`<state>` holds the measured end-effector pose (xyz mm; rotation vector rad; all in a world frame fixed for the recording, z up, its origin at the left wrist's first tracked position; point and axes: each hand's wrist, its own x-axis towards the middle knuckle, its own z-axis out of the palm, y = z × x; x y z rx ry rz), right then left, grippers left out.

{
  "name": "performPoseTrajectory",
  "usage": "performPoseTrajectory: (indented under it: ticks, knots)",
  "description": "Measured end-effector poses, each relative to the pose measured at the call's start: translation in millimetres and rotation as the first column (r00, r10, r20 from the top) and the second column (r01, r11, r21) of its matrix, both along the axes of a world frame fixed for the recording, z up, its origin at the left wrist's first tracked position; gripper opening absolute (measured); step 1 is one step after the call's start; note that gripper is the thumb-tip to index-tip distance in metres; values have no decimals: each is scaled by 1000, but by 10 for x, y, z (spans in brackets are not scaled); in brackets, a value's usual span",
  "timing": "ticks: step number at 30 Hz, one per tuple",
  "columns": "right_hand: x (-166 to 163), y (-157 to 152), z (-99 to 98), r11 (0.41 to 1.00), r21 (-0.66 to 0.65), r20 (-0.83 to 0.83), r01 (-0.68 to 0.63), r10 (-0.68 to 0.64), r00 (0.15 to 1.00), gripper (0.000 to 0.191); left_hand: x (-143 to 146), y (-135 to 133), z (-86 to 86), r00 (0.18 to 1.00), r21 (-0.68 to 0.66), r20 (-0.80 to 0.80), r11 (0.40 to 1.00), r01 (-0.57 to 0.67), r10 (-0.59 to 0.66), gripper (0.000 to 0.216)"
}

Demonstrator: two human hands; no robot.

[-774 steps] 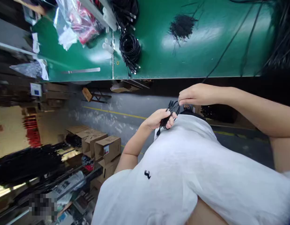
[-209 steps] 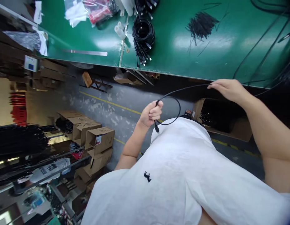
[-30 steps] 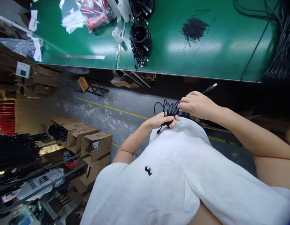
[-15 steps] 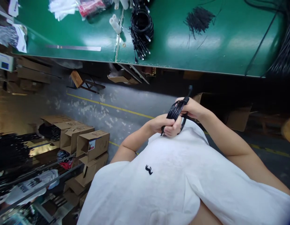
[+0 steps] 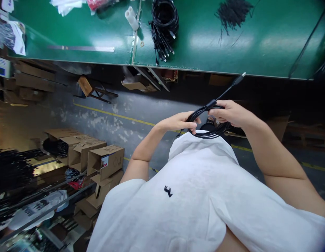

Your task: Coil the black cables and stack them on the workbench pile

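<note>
Two hands: yours, both closed on one item at centre frame, just above your white shirt [image 5: 204, 196].
Item: black round cable [image 5: 212, 133], wound in a loose coil, held between the hands and clear of the bench.
Left hand [image 5: 178, 123]: fingers curled round the coil's left side.
Right hand [image 5: 230, 112]: thumb and fingers pinched on the strand; silver-tipped plug end [image 5: 238, 78] pokes toward upper right.
Handling: lay loops even and flat; grip firmly at left so no turn slips.
Bench: glossy green worktop [image 5: 99, 31], top of frame, bearing a bundle of black cables [image 5: 163, 24].
</note>
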<state>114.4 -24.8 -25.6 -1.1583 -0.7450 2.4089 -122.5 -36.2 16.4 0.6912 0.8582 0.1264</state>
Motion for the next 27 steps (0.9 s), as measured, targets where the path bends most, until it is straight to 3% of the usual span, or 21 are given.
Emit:
performPoseTrajectory:
  ticks: [2, 4, 8, 11, 13, 16, 18, 21, 24, 26, 27]
  knots:
    - [27, 73, 41, 999, 40, 5, 24, -24, 1000, 29, 69, 9, -6, 996, -46, 18, 995, -88, 89, 37]
    - [31, 106, 22, 987, 95, -1, 133, -134, 991, 32, 177, 1, -47, 960, -36, -26, 960, -278, 277, 33]
    - [-120, 106, -260, 899, 79, -26, 431, -430, 902, 48, 412, 55, -271, 792, 102, -144, 805, -585, 593, 23]
    - [-294, 192, -574, 795, -14, 39, 606, -605, 795, 54, 535, 199, -475, 729, 111, -117, 738, -666, 675, 27]
    - [-351, 333, -731, 768, -69, 49, 637, -635, 771, 57, 578, 333, -550, 749, 31, -94, 753, -657, 656, 35]
    - [-281, 650, -867, 826, -156, -26, 542, -552, 834, 56, 634, 589, -563, 784, -72, -88, 782, -620, 614, 43]
    - [-138, 898, -951, 866, -182, -92, 467, -487, 868, 54, 707, 791, -558, 771, -50, -102, 770, -636, 629, 47]
    - [154, 1264, -1124, 921, -121, -122, 371, -385, 915, 54, 872, 1096, -604, 775, -19, -166, 784, -620, 609, 49]
    - [461, 1590, -1274, 962, 122, -19, 244, -244, 970, 55, 1024, 1358, -706, 844, -30, -208, 859, -510, 494, 49]
    - [638, 1787, -1304, 895, 428, 141, 125, -203, 969, 56, 1088, 1501, -786, 874, 18, -236, 902, -432, 424, 48]
    - [710, 1880, -1301, 810, 586, 223, 21, -186, 957, 56, 1110, 1561, -827, 885, 47, -258, 920, -390, 388, 46]
